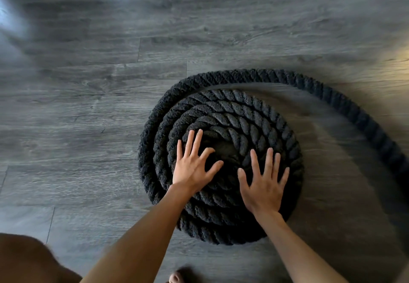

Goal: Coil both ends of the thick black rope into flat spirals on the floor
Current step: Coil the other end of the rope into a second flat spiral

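Head view: the rope (pixel 221 105) lies as a flat spiral of several turns on the grey plank floor (pixel 88 105), just ahead of the person's knee (pixel 26 258) and a toe (pixel 177 277). No edge or corner of the floor shows. The left hand (pixel 194 167) rests flat with fingers spread wide on the inner turns, its fingertips near the centre. The right hand (pixel 263 185) lies flat beside it, also spread wide, on the turns nearer the person. Neither hand grips anything.

The outermost turn hugs the spiral on the left, then parts from it on the far side. From there the loose length (pixel 332 96) swings off to the right with bare floor between it and the spiral.

The main risk, as I judge it, is that gap. If the hands twist the spiral to wind in more rope, the heavy loose length may drag and pull the outer turn open instead of seating it. Uneven pressing could also let an inner turn ride up over its neighbour and spoil the flatness. The rope's other end is out of view, so its state cannot be told.

No brand, label or writing can be read anywhere.
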